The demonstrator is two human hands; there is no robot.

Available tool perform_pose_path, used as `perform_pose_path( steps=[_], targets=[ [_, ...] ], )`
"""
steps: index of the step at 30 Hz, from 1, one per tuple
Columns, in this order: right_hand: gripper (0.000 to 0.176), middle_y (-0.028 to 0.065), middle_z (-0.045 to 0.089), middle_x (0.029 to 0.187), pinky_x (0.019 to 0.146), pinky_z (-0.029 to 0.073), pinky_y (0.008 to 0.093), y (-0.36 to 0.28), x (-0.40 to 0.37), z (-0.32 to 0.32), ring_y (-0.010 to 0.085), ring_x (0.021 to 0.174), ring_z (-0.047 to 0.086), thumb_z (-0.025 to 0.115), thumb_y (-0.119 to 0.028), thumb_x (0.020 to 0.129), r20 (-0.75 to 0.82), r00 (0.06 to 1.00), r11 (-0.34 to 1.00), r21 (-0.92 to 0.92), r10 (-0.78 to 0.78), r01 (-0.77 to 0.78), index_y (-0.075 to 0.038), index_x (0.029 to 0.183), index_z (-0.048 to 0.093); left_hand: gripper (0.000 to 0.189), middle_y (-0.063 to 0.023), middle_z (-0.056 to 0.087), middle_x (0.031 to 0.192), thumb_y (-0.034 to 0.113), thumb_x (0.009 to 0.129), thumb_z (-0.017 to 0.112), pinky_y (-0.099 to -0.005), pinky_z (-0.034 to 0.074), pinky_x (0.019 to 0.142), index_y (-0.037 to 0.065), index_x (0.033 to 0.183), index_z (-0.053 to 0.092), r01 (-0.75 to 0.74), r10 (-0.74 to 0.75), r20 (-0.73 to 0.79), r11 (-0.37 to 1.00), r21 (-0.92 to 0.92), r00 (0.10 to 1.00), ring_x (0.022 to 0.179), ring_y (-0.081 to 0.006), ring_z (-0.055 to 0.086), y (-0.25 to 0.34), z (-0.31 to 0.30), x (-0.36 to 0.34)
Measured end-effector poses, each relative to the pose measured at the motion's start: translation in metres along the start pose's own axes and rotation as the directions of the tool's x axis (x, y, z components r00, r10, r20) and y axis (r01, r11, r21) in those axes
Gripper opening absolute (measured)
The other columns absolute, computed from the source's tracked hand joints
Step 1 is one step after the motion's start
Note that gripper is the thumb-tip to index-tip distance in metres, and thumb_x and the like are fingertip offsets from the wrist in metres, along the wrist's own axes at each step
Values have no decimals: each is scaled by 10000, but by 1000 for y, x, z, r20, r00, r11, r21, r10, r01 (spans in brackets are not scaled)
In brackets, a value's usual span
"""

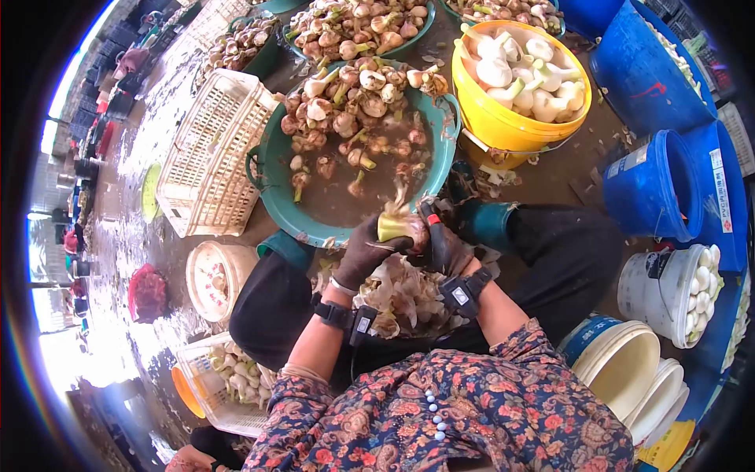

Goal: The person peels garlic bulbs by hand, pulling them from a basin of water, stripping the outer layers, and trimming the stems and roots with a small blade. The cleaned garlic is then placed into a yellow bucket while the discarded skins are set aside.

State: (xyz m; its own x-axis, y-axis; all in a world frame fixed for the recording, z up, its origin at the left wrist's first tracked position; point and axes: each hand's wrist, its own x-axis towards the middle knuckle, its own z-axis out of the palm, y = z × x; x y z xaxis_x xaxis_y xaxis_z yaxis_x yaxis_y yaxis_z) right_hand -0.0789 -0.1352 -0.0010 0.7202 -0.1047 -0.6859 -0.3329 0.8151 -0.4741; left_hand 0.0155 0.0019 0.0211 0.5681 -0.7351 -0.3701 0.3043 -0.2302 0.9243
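Holding garlic (403, 226) in left hand (365, 255), tool (433, 223) in right hand (454, 250).

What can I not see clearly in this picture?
Head view:
- Bulb in left hand: underside faces away.
- Tool in right hand: tip too small to tell.
- Green basin: bottom hidden by murky water.
- Top-right bulb pile: cut off by top edge.
- Far left background: blurred by glare.

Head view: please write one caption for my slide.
Gloved left hand holding a green-stemmed garlic bulb beside a black-and-red tool in the right hand, near a round teal plastic tub.
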Motion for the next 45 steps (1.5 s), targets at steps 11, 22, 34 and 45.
perform_pose_path(
  steps=[11,22,34,45],
  targets=[
    [310,73,571,1026,830,437,266,-1,27,-17,161,954,535,548,-217,894,516,754,692,-365,-407,623,10,1104,530,136,-28,628,747,138,866,608,-256,460,608,14,891,656,69,-102,-243,988,-142,965,670,-71,560,-17,-7,4],
    [430,156,519,1171,941,398,392,15,3,8,332,1097,483,680,-143,708,615,579,-105,-728,-535,677,-76,1117,566,301,-34,635,914,235,916,545,-267,503,665,-27,1057,591,100,-179,-228,942,-319,957,765,-109,603,-22,-33,-9],
    [166,6,585,785,602,494,272,14,40,-48,132,678,582,596,-262,854,282,926,920,367,-249,136,-106,909,588,230,-67,601,798,197,787,665,-318,466,676,19,919,603,-78,209,195,848,-525,958,733,-203,572,15,-46,-85],
    [216,14,608,743,594,441,282,17,37,-12,113,619,537,691,-240,784,-174,806,802,-341,-566,489,-35,830,646,284,-10,589,863,94,781,695,-238,437,730,-12,1013,570,-262,310,-22,837,480,950,793,-74,512,-2,-4,-6]
  ],
)
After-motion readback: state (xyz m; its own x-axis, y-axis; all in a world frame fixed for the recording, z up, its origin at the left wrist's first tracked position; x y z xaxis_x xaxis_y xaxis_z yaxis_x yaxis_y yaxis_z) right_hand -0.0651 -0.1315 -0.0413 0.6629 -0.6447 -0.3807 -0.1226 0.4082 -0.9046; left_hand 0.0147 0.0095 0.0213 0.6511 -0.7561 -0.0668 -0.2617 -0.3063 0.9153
